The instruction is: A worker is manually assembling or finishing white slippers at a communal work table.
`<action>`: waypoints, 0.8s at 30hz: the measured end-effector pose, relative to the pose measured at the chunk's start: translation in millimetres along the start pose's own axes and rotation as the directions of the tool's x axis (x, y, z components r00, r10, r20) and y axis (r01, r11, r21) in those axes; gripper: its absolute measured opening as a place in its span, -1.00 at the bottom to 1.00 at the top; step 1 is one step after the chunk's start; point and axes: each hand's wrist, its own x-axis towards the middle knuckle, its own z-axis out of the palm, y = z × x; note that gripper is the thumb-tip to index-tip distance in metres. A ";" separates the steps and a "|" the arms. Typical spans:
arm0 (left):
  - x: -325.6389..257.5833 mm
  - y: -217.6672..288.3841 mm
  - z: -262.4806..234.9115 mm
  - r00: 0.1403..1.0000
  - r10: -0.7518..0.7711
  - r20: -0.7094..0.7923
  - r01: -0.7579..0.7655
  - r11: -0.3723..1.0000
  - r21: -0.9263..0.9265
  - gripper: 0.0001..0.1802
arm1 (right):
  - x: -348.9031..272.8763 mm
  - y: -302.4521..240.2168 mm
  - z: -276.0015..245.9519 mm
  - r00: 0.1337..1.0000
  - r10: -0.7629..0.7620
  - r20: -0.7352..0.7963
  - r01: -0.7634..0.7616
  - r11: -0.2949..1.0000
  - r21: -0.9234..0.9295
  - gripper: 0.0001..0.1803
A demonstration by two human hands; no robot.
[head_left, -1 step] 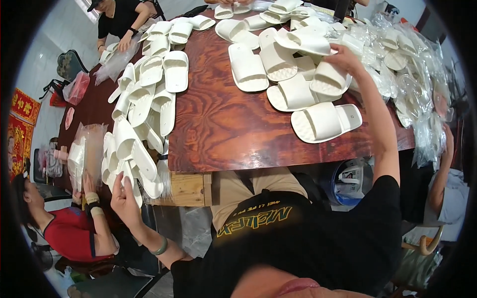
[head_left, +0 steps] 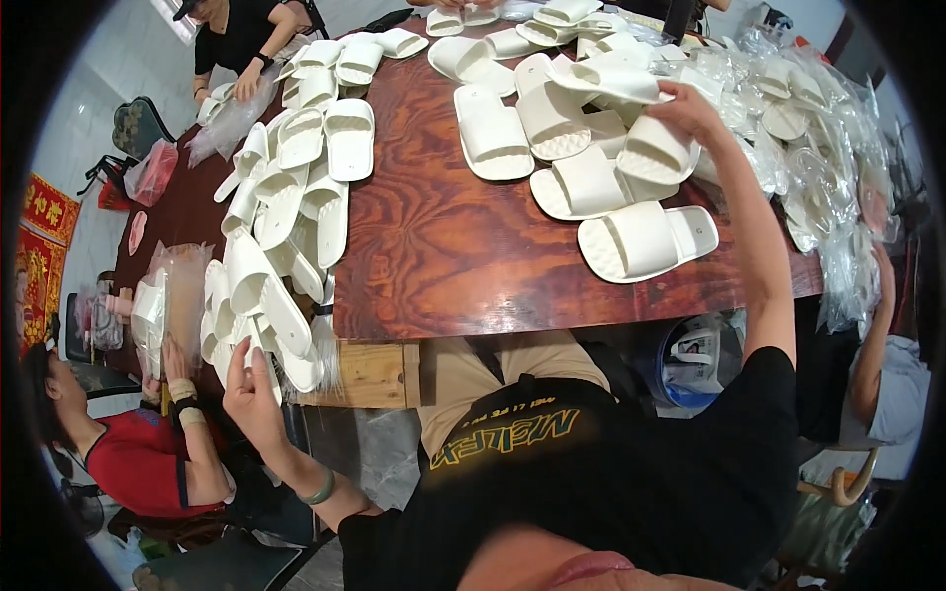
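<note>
The right hand (head_left: 690, 103) had its fingers closed over the upturned end of a white slipper (head_left: 655, 150), thumb beneath, clamped on its smooth moulded strap. The foam looked matte and soft, with a ribbed sole showing on the slipper just beside it (head_left: 552, 120). Directly under the knuckles lay two more slides (head_left: 641, 241), broad-strapped and rounded at the toe, resting flat on the dark red-brown table (head_left: 434, 236), whose swirling wood grain shone with varnish. Beyond the fingertips a heap of clear plastic bags (head_left: 818, 148) crinkled and glinted along the far edge.

The left hand (head_left: 251, 384) was down at the table's near corner, fingers spread slightly apart and curled against the lowest slipper of an overhanging pile (head_left: 271, 295). Whether they gripped it or only touched it I could not tell. A green bangle (head_left: 320, 488) circled that wrist. Outward from those fingers the pile ran up the table's left side in loose overlapping rows of the same white foam, and a pale wooden block (head_left: 370, 374) sat beneath the tabletop just beside the palm.

Further to the left a person in a red shirt (head_left: 138, 458) held a slipper inside a filmy transparent bag (head_left: 168, 305). At the far corner another person in black (head_left: 236, 34) handled more bags.
</note>
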 end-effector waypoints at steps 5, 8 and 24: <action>-28.2 22.4 29.8 0.984 0.087 0.154 -0.085 0.996 -0.016 -0.72 | -22.9 -55.2 -28.8 1.000 -0.021 0.013 0.019 0.988 0.155 -0.55; -43.0 45.0 59.4 0.892 -0.012 0.451 0.056 0.995 -0.086 -0.71 | -48.5 -81.2 -10.1 0.995 -0.096 0.039 0.087 0.977 0.193 -0.57; -40.3 70.6 285.3 0.216 0.020 0.976 0.976 -0.014 -0.215 -0.55 | -103.8 -67.7 102.3 0.980 -0.187 0.067 0.136 0.878 0.459 -0.66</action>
